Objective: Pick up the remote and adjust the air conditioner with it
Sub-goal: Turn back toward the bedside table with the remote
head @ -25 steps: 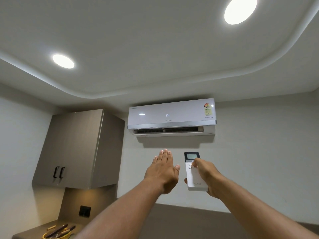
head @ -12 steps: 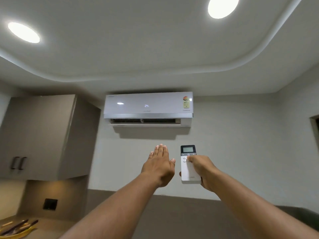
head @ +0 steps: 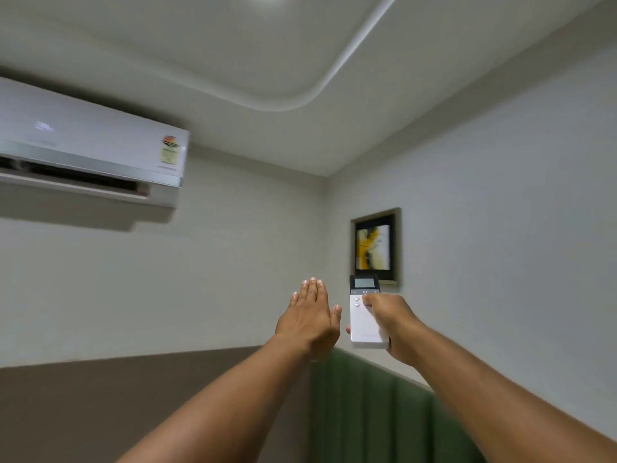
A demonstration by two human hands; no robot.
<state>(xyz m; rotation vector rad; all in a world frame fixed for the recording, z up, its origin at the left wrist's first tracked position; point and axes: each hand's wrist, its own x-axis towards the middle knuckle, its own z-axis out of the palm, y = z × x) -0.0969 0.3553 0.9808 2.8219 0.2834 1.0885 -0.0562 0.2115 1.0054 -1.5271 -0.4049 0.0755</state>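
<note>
The white remote [head: 362, 324] with a small dark-framed screen at its top stands upright in my right hand [head: 392, 320], whose thumb rests on the buttons below the screen. My left hand [head: 310, 320] is raised flat just left of the remote, fingers straight and together, holding nothing. The white wall-mounted air conditioner [head: 90, 152] hangs high at the upper left, partly cut off by the frame edge, its bottom flap open. Both hands are well to the right of and below the unit.
A framed yellow-and-black picture [head: 374, 246] hangs on the right wall just above the remote. A green padded panel [head: 377, 409] covers the lower right wall and a brown panel [head: 100, 402] the lower left wall. The room corner sits between them.
The view has swung to the right: the air conditioner slid from centre to the upper left, the cabinet left the frame, and the picture and green panel appeared. Both hands kept their pose.
</note>
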